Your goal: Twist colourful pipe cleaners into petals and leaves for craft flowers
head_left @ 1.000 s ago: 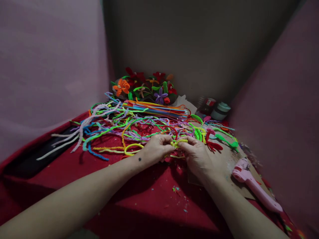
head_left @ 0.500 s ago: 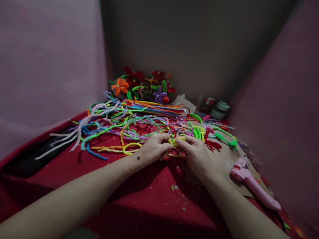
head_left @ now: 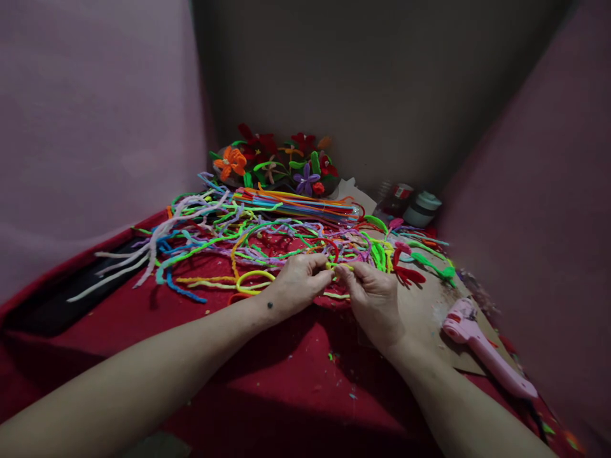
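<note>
My left hand (head_left: 303, 278) and my right hand (head_left: 375, 294) meet above the red cloth, thumbs and fingertips pinched close together. Between them is a short yellow pipe cleaner (head_left: 340, 267), gripped by both; most of it is hidden by my fingers. Beyond the hands lies a loose tangle of coloured pipe cleaners (head_left: 267, 248). A yellow loop (head_left: 256, 281) rests just left of my left hand. Close to my right hand are green looped pieces (head_left: 379, 253) and a dark red petal shape (head_left: 408, 275).
A pink glue gun (head_left: 487, 350) lies on a cardboard sheet (head_left: 429, 312) at the right. Behind the tangle are a bundle of straight pipe cleaners (head_left: 296, 207) and finished fuzzy flowers (head_left: 305, 181). A lidded jar (head_left: 422, 210) stands at the back right. Small scraps dot the red cloth (head_left: 286, 362).
My right hand has turned, its fingers curling in more tightly. Less of the yellow pipe cleaner shows between the fingertips. My left hand has shifted slightly.
</note>
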Tool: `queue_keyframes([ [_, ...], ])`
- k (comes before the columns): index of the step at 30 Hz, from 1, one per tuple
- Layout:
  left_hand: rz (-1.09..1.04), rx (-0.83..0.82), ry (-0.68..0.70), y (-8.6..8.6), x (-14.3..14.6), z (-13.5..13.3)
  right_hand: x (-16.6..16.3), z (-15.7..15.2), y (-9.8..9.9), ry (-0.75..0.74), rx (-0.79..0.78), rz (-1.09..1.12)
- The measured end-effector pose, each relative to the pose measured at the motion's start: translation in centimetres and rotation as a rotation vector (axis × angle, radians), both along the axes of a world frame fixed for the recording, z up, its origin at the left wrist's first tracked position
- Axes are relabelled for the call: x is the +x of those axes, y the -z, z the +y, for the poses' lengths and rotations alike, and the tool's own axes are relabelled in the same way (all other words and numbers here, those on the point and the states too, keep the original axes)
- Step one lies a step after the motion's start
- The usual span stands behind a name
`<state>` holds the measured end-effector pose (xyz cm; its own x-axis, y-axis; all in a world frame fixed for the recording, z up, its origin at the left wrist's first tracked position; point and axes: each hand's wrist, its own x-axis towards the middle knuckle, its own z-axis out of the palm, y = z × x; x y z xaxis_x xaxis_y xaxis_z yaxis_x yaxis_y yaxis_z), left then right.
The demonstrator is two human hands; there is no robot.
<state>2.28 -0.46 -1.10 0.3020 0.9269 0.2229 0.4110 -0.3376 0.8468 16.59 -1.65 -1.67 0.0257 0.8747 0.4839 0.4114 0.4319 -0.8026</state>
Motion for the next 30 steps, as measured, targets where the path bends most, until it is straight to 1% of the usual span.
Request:
queue_keyframes([
  [1, 0.007, 0.045, -0.016, 0.1, 0.0, 0.0, 0.0, 0.0, 0.1, 0.009, 0.012, -0.006],
  [2, 0.010, 0.078, -0.026, 0.1, 0.1, 0.0, 0.0, 0.0, 0.1, -0.001, -0.016, 0.024],
  [4, -0.001, 0.083, -0.016, 0.0, 0.1, 0.0, -0.1, 0.3, 0.1, -0.064, -0.157, 0.154],
  [6, -0.035, 0.011, 0.023, -0.2, 0.0, -0.1, -0.1, 0.6, 0.1, -0.167, -0.333, 0.319],
  [8, -0.080, -0.069, 0.036, -0.4, -0.1, -0.2, -0.1, 1.0, 0.1, -0.282, -0.469, 0.469],
  [11, -0.141, -0.148, 0.012, -0.4, -0.3, 0.0, 0.0, 1.3, 0.0, -0.382, -0.577, 0.648],
  [14, -0.143, -0.157, 0.019, -0.1, -0.4, 0.2, 0.0, 1.3, 0.0, -0.397, -0.623, 0.691],
  [16, -0.105, -0.095, 0.025, 0.1, -0.4, 0.3, -0.1, 1.2, 0.1, -0.403, -0.622, 0.687],
  [23, 0.103, 0.259, -0.045, 0.6, -0.3, -0.3, -0.8, 1.2, 1.0, -0.409, -0.573, 0.810],
  [27, 0.179, 0.444, 0.005, 1.1, -0.4, -0.3, -1.1, 1.2, 1.4, -0.418, -0.557, 0.875],
  [30, 0.237, 0.545, 0.038, 1.3, -0.6, -0.1, -1.1, 1.1, 1.3, -0.446, -0.566, 0.931],
])
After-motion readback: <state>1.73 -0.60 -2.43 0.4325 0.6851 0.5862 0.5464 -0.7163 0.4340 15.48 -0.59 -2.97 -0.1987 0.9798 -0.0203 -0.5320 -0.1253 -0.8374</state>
